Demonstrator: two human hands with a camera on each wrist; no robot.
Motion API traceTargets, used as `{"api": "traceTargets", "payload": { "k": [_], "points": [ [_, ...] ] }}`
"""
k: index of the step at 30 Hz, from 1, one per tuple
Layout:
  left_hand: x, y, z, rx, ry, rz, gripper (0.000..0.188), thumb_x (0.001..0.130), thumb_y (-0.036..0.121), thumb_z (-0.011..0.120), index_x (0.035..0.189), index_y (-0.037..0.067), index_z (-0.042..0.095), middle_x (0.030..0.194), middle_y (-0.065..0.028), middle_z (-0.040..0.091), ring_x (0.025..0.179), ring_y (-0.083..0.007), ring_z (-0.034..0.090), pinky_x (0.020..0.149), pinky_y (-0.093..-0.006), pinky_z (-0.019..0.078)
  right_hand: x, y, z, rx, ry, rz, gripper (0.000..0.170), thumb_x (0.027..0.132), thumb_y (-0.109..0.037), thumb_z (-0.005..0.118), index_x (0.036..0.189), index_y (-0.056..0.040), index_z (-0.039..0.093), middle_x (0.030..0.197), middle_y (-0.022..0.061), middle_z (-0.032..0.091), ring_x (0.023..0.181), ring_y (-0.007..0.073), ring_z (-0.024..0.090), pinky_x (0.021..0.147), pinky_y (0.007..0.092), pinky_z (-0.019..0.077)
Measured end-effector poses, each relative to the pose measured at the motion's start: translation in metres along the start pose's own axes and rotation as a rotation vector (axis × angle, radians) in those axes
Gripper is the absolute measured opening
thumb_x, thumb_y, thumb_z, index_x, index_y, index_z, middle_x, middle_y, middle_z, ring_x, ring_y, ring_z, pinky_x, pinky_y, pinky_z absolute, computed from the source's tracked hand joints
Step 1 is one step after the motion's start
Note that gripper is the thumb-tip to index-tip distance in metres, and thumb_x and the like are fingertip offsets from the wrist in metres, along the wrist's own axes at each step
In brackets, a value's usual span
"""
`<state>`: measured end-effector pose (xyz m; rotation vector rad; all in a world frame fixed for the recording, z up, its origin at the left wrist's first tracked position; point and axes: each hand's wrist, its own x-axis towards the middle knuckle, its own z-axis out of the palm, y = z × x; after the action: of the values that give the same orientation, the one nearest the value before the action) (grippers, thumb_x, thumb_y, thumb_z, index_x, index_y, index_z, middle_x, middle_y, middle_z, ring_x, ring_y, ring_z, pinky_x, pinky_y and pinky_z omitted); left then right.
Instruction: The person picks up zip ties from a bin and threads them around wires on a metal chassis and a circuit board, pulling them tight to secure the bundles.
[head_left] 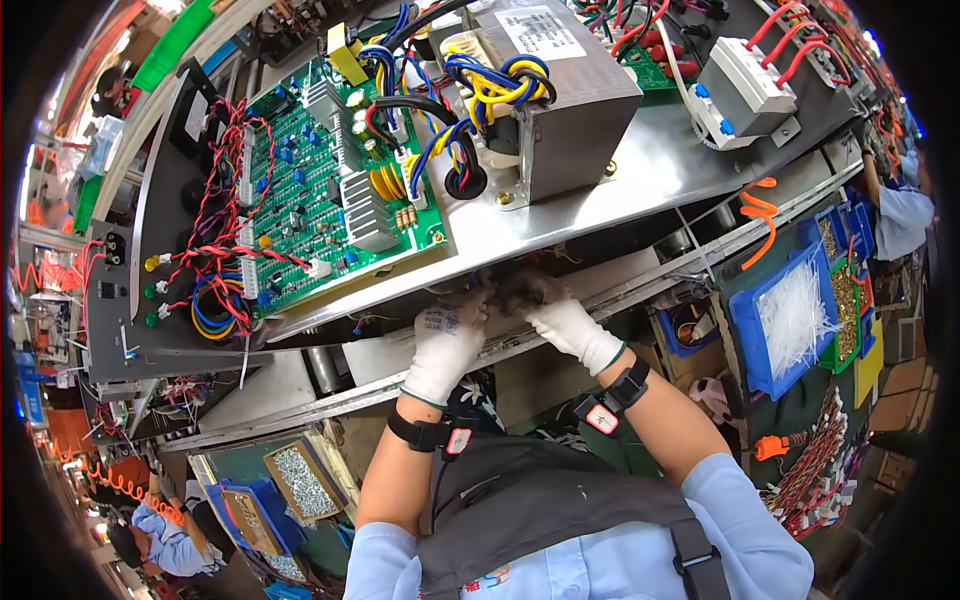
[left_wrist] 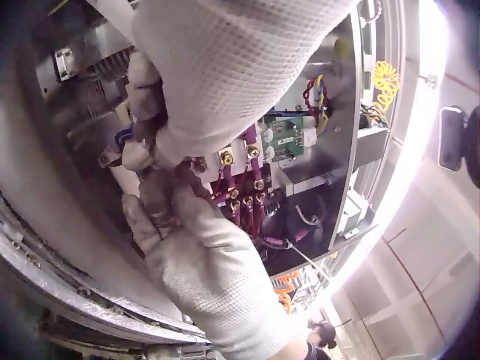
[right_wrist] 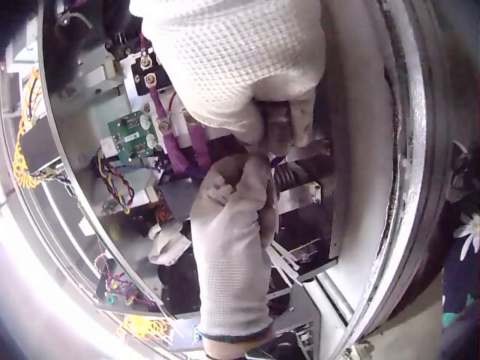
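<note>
Both hands wear white knit gloves with dirty dark fingertips and meet inside the lower bay of a metal equipment chassis (head_left: 560, 215). My left hand (head_left: 450, 335) curls its fingers at a dark cable (right_wrist: 278, 160), mostly hidden by the gloves. From the other side, the bent fingers and thumb of my right hand (head_left: 565, 322) pinch at the same spot, fingertips close against the left ones. Purple-sleeved cables (right_wrist: 174, 150) with bolted lugs run beside the fingers. Below the left hand, thin white strips (right_wrist: 283, 262) stick out. A small green board (left_wrist: 287, 139) sits deeper in the bay.
Above the hands are a large green circuit board (head_left: 310, 190), a boxy transformer (head_left: 570, 110) and red-wired contactor (head_left: 745, 90). A metal rail (head_left: 640, 290) crosses in front of the body. At right stands a blue bin (head_left: 745, 340) of white strips; other people work at both sides.
</note>
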<state>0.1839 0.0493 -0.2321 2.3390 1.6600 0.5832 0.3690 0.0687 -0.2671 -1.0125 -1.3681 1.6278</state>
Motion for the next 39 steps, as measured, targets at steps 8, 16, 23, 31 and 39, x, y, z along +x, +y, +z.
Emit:
{"api": "traceTargets", "payload": {
  "k": [8, 16, 23, 31, 39],
  "points": [
    [-0.005, -0.006, 0.0, -0.028, 0.064, 0.09, 0.031, 0.079, 0.009, 0.058, 0.109, 0.016, 0.064, 0.087, -0.0091, 0.069, 0.075, -0.0269, 0.067, 0.067, -0.0387, 0.0532, 0.005, 0.007, -0.004, -0.09, -0.053, -0.04, 0.019, 0.087, -0.004, 0.058, 0.106, -0.0013, 0.059, 0.099, 0.0062, 0.062, 0.089, 0.0128, 0.057, 0.083, 0.0284, 0.0468],
    [-0.009, -0.02, 0.006, -0.025, -0.043, 0.083, 0.026, 0.081, 0.011, 0.058, 0.105, 0.013, 0.064, 0.09, -0.0096, 0.067, 0.077, -0.0285, 0.064, 0.067, -0.0397, 0.0515, 0.007, 0.005, 0.007, -0.044, -0.015, -0.049, 0.022, 0.085, -0.001, 0.059, 0.106, -0.0001, 0.058, 0.1, 0.009, 0.061, 0.093, 0.0184, 0.059, 0.085, 0.0315, 0.0477],
    [-0.008, -0.015, 0.003, -0.037, -0.007, 0.044, 0.028, 0.079, 0.011, 0.058, 0.106, 0.014, 0.064, 0.086, -0.0104, 0.068, 0.075, -0.0288, 0.065, 0.066, -0.0402, 0.0519, 0.005, 0.0, 0.001, 0.229, -0.055, 0.034, 0.025, 0.085, 0.001, 0.059, 0.109, -0.0015, 0.06, 0.099, 0.0042, 0.061, 0.09, 0.0112, 0.056, 0.083, 0.0257, 0.0465],
    [-0.007, -0.013, -0.001, -0.103, -0.025, -0.006, 0.026, 0.078, 0.01, 0.059, 0.104, 0.014, 0.066, 0.085, -0.0095, 0.068, 0.076, -0.028, 0.065, 0.067, -0.0395, 0.0523, 0.008, 0.001, 0.008, -0.058, -0.017, 0.017, 0.018, 0.082, -0.001, 0.061, 0.1, -0.0011, 0.062, 0.097, 0.0081, 0.062, 0.089, 0.0154, 0.058, 0.083, 0.0293, 0.0472],
    [-0.004, -0.006, -0.007, -0.115, -0.004, -0.051, 0.019, 0.08, 0.013, 0.065, 0.099, 0.011, 0.065, 0.085, -0.0133, 0.066, 0.077, -0.0329, 0.064, 0.066, -0.0396, 0.0517, 0.009, -0.003, 0.003, -0.267, -0.041, -0.03, 0.02, 0.08, -0.007, 0.064, 0.098, -0.0015, 0.061, 0.096, 0.0124, 0.062, 0.088, 0.0195, 0.06, 0.08, 0.0338, 0.0484]
  ]
}}
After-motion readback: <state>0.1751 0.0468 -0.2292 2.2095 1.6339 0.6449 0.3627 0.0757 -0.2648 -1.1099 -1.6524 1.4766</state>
